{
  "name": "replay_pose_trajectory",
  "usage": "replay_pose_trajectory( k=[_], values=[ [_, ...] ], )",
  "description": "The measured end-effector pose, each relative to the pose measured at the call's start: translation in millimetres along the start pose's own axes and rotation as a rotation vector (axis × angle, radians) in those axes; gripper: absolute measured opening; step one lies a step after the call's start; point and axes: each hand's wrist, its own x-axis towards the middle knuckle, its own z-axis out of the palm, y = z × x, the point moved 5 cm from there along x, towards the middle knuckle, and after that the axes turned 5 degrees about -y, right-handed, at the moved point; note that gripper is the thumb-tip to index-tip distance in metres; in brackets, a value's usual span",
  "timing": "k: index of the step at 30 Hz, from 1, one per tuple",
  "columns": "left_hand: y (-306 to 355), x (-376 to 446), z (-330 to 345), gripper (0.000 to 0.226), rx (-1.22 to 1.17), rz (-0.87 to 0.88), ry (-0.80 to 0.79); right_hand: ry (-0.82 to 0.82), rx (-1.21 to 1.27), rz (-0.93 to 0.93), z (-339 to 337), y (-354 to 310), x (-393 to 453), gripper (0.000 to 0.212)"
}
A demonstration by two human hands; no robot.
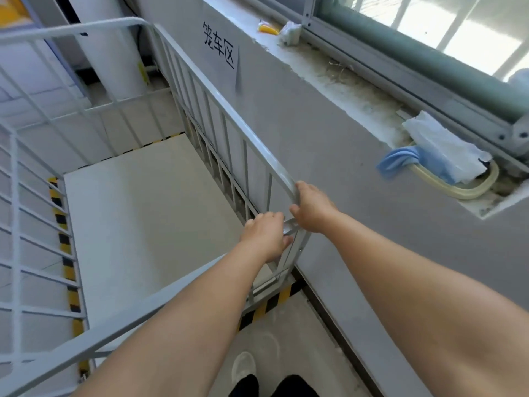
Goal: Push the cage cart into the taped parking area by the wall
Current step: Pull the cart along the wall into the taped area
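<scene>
The cage cart (200,93) is a white metal-barred cart with a pale flat floor, filling the left and middle of the head view. Its right side runs close along the grey wall (329,144). Yellow-and-black striped tape (64,239) shows on the floor through the left bars, along the far edge, and at the near right corner. My left hand (264,234) grips the cart's near right corner post. My right hand (310,207) is closed on the curved top rail just above it.
A paper sign with black characters (219,44) hangs on the wall. The window sill (352,84) above carries a blue cloth with white paper (440,156), a hose loop and small litter. A white pillar (114,58) stands beyond the cart. My shoe (243,366) is below.
</scene>
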Motion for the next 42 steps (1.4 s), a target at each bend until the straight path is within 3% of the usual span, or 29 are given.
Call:
replay_pose_trajectory(
  k=[5, 15, 19, 20, 22, 24, 29, 33, 42],
  values=[
    [10, 14, 7, 0.034, -0.110, -0.035, -0.117, -0.062, 0.027, -0.039, 2, -3, 32, 0.039],
    [21, 29, 6, 0.023, -0.038, -0.215, -0.098, -0.201, 0.104, -0.092, 6, -6, 92, 0.049],
    [22, 27, 4, 0.014, 0.003, -0.244, -0.058, -0.276, -0.230, -0.228, 17, -16, 96, 0.041],
    [23, 26, 4, 0.012, 0.012, -0.245, -0.055, -0.315, -0.400, -0.234, 17, -19, 86, 0.040],
    [23, 24, 4, 0.009, 0.031, -0.238, -0.050, -0.239, -0.937, -0.392, 16, -24, 80, 0.042],
    [23, 23, 5, 0.010, 0.046, -0.226, -0.048, -0.205, -1.192, -0.503, 19, -25, 76, 0.043],
    [19, 16, 8, 0.006, 0.055, -0.226, -0.057, -0.164, -1.522, -0.642, 33, -30, 73, 0.042],
    [11, 3, 13, 0.003, 0.064, -0.221, -0.068, -0.151, -1.547, -0.628, 39, -37, 63, 0.038],
    [-4, -23, 18, 0.007, 0.083, -0.255, -0.094, -0.084, -1.348, -0.664, 58, -52, 58, 0.031]
  ],
)
